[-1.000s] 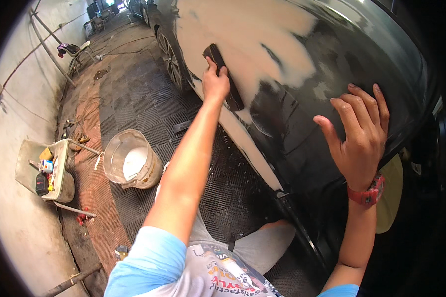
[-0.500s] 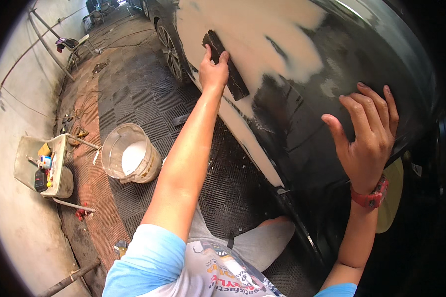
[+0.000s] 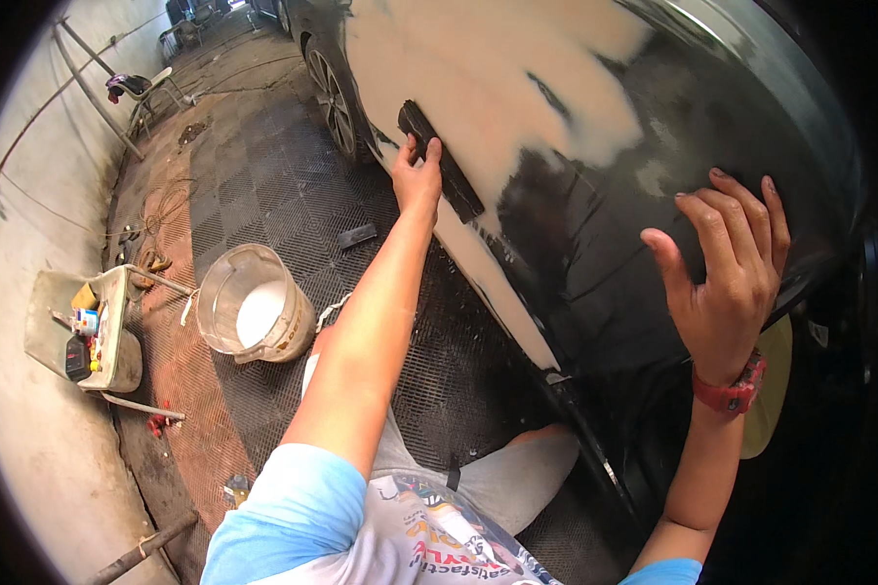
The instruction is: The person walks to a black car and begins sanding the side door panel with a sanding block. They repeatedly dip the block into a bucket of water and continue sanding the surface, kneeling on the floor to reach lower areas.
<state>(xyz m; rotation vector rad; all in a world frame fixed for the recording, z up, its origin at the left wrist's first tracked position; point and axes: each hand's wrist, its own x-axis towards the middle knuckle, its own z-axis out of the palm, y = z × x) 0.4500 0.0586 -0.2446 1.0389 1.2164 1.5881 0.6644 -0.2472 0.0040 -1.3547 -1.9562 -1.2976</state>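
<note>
My left hand (image 3: 419, 179) grips a long black sanding block (image 3: 449, 174) and holds it against the car's side panel (image 3: 478, 88). Beige filler covers much of that panel, with dark paint showing around and through it. The block lies slantwise near the lower edge of the filler. My right hand (image 3: 732, 268) has its fingers spread over the dark, glossy part of the car body (image 3: 615, 283); whether the palm presses on it I cannot tell. A red watch (image 3: 734, 387) is on my right wrist.
A bucket of whitish liquid (image 3: 254, 304) stands on the ribbed floor mat (image 3: 254, 175). Near it lies a small dark block (image 3: 357, 237). An upturned chair (image 3: 117, 341) holds bottles and cans by the wall (image 3: 29, 185). Farther off are the car's wheel (image 3: 332, 97) and another chair (image 3: 144, 86).
My left hand has slid the sanding block down the panel, toward me and its lower edge. My right hand stays in nearly the same place. More of the small block on the floor shows.
</note>
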